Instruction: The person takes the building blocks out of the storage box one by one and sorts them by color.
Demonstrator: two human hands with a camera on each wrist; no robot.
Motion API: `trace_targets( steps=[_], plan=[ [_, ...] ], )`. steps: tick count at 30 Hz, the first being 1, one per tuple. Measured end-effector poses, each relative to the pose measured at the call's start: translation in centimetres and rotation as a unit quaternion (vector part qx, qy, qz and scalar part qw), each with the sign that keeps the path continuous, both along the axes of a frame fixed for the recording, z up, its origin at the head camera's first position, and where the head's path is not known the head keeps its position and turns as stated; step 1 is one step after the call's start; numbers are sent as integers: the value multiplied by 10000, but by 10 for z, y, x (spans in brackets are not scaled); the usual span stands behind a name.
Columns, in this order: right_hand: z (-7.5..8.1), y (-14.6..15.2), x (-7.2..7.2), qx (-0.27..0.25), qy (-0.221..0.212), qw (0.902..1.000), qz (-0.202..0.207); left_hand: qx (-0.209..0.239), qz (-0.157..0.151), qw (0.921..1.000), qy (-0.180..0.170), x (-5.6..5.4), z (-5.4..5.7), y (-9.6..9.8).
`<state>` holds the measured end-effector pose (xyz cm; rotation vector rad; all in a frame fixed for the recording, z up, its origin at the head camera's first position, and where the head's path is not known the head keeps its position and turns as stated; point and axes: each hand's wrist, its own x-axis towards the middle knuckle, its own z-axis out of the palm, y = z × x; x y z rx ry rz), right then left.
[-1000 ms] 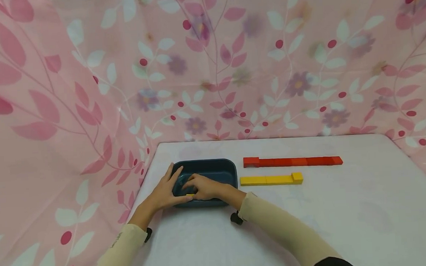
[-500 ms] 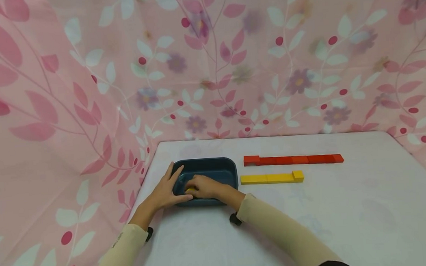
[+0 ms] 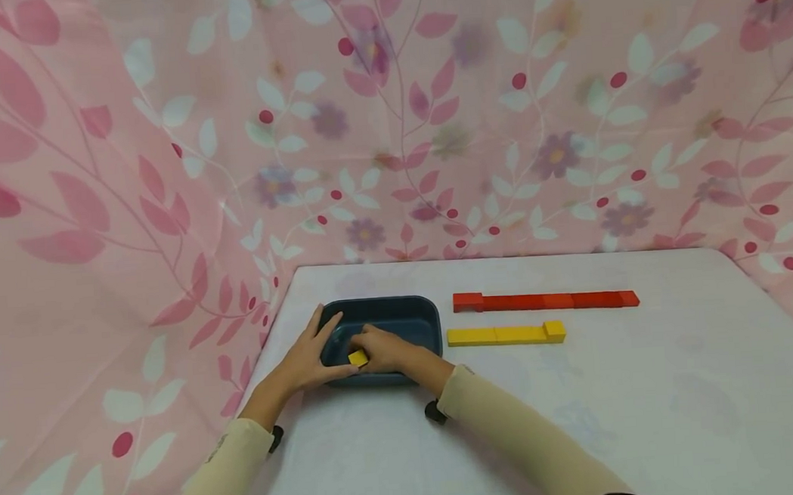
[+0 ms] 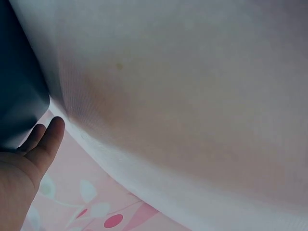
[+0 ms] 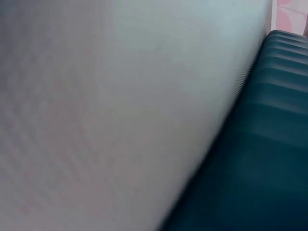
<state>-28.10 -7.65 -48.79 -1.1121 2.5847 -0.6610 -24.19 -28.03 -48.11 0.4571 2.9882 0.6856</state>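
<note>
A dark blue rectangular tray (image 3: 404, 379) stands on the left part of the table. My left hand (image 3: 304, 359) rests on the tray's left end with straight, spread fingers, the thumb reaching over the front rim. In the left wrist view, fingers of the left hand (image 4: 29, 163) lie beside the tray wall (image 4: 21, 82). My right hand (image 3: 385, 349) reaches into the tray and pinches a small yellow block (image 3: 358, 358), close to the left thumb. Its fingertips are partly hidden. The right wrist view has only the tray's outer wall (image 5: 260, 178) and white cloth.
Right of the tray lies a row of red blocks (image 3: 556, 300), a raised one at its left end. In front of it runs a row of yellow blocks (image 3: 497, 336) with a raised right end. A floral pink curtain (image 3: 498, 120) hangs behind the white-covered table (image 3: 652, 413).
The yellow block, mostly covered by the right hand before, now shows more of its face and is turned and a little higher. The left hand and the tray stay in place.
</note>
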Motion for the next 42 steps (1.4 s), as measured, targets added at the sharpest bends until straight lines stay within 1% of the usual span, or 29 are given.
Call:
trace_targets(
  steps=[6, 9, 12, 16, 19, 24, 28, 32, 35, 36, 37, 40, 42],
  plan=[
    [-1, -5, -1, 142, 79, 9999, -46, 11, 17, 10000, -64, 0, 2, -2],
    [-2, -4, -2, 177, 47, 9998, -95, 14, -15, 10000, -72, 0, 3, -1],
    [-4, -2, -4, 172, 20, 9998, -123, 35, -35, 10000, -72, 0, 2, 1],
    [-3, -2, -4, 164, 101, 9998, -102, -1, -40, 10000, -49, 1, 3, 1],
    [-1, -2, -4, 104, 138, 9998, -125, -25, -6, 9999, -100, 0, 4, 1],
    [1, -1, -5, -177, 86, 9994, -286, 21, 42, 9999, -130, -2, 4, 1],
    [-1, 0, -3, -416, 51, 9988, -268, -22, 15, 9998, -175, 1, 1, -1],
    [1, 3, 1, -734, 286, 9966, -239, -66, 63, 9998, -164, 3, -1, -2],
    [8, 8, 6, -1057, 389, 9928, -401, -61, 26, 9999, -122, 2, -1, 0],
    [12, 11, 8, -1185, 360, 9913, -437, -80, -9, 9999, -120, 2, 0, 1],
    [14, 13, 11, -1263, 316, 9905, -452, -84, -32, 9999, -131, 2, -2, 2],
    [28, 19, 18, -1554, 169, 9869, -390, -29, -29, 10000, -71, 2, -4, 2],
    [37, 23, 21, -1622, 171, 9861, -304, -3, 6, 10000, -20, 1, -3, 2]
  ],
)
